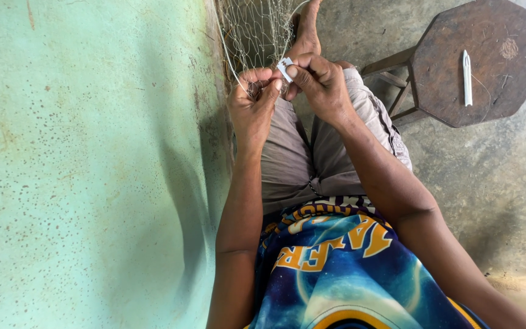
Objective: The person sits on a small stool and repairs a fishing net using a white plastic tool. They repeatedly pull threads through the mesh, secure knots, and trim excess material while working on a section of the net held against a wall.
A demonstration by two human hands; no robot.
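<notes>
A thin pale fishing net (pixel 254 30) hangs down along the green wall onto my lap. My left hand (pixel 252 103) pinches a strand of the net between thumb and fingers. Right beside it, touching it, my right hand (pixel 318 82) holds a small white blade-like piece (pixel 285 68) between thumb and forefinger, its edge against the net. Both hands are above my knees, which are covered by grey shorts. My bare foot (pixel 307 30) shows just beyond the hands, partly behind the net.
A mottled green wall (pixel 86 164) fills the left side, close to my left arm. A dark wooden octagonal stool (pixel 494 79) stands at the upper right on the concrete floor (pixel 494 195), with a white netting needle (pixel 467 76) lying on its seat.
</notes>
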